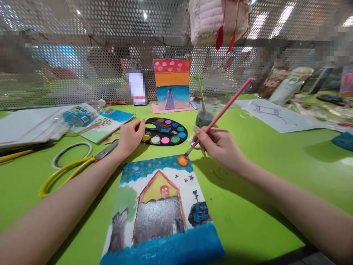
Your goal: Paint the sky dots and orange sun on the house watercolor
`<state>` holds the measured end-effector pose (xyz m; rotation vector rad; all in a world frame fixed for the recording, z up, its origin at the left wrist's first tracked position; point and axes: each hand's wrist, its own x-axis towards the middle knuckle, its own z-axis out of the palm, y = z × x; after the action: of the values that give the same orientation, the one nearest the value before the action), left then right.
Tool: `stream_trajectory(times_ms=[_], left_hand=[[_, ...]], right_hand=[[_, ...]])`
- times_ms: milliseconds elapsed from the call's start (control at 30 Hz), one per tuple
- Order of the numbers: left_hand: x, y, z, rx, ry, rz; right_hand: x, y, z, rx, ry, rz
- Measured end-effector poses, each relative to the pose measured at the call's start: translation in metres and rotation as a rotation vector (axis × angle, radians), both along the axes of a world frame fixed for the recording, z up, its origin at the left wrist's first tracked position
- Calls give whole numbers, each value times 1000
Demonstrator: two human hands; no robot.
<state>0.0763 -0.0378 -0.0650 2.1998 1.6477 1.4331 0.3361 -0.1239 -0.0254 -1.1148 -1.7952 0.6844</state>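
In my right hand (223, 147) is a pink-handled paintbrush (230, 103), pinched near its bristle end. Its tip meets or hovers just over the orange sun at the top right of a painting (162, 217), which shows a house, a tree and blue ground. My left hand (131, 136) is closed at the left edge of a black paint palette (168, 141) with several round colour wells; its fingertips are partly hidden. Behind the brush stands a clear cup of dark water (205, 116) with a green brush (200, 90) in it.
Yellow-handled scissors (68, 165) and a roll of tape (72, 154) lie left. Beyond are a plastic bottle (79, 114) on its side, another painting (121, 114), a phone (137, 87) and a propped painting (172, 84). A sketch sheet (286, 119) lies right. Perforated metal mesh (110, 55) borders the back.
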Motion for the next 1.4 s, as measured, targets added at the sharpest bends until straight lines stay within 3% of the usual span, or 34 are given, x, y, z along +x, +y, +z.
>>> stream_trajectory(times_ms=[233, 800, 1400], left_hand=[[4, -4, 1, 4, 48, -12], [4, -5, 0, -1, 58, 13], [14, -13, 2, 36, 103, -71]], right_hand=[[-1, -5, -1, -30, 79, 44], [-5, -8, -6, -41, -4, 51], [-9, -11, -9, -39, -92, 77]])
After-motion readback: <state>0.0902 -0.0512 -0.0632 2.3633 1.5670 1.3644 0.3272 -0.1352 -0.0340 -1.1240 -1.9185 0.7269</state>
